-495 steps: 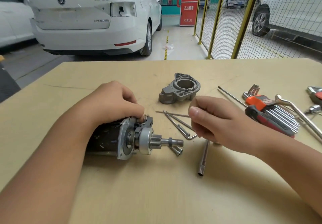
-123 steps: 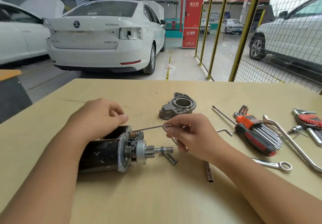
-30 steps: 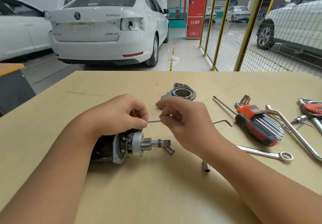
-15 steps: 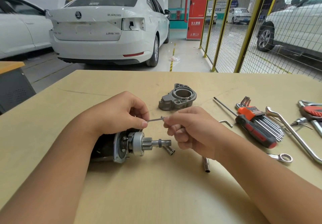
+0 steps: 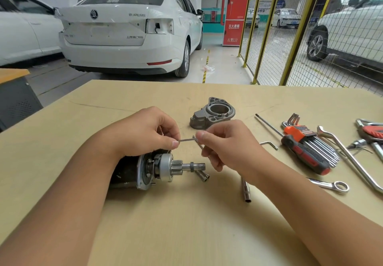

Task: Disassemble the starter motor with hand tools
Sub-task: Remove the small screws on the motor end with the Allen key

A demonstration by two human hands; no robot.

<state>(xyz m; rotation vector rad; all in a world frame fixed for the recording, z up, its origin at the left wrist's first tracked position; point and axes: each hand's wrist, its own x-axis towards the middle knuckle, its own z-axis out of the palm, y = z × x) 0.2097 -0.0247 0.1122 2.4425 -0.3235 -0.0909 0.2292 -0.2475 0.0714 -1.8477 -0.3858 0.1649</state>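
The starter motor (image 5: pixel 145 170) lies on its side on the wooden table (image 5: pixel 186 224), dark body to the left, pinion gear and shaft (image 5: pixel 186 167) pointing right. My left hand (image 5: pixel 143 133) rests on top of the motor body, thumb and forefinger pinched on the left end of a thin hex key (image 5: pixel 187 140). My right hand (image 5: pixel 226 143) grips the key's bent right end just above the shaft. The removed grey nose housing (image 5: pixel 212 113) sits behind my hands.
Two short socket pieces (image 5: pixel 203 175) lie under the shaft, and a long socket (image 5: pixel 246 191) pokes out under my right wrist. To the right lie a loose hex key (image 5: pixel 269 143), a red-handled hex key set (image 5: pixel 306 145), a screwdriver, a ring spanner (image 5: pixel 331 186) and a bent wrench (image 5: pixel 352 160).
My right hand has turned slightly on the hex key, its thumb now on top. My left hand and the motor have stayed in place.
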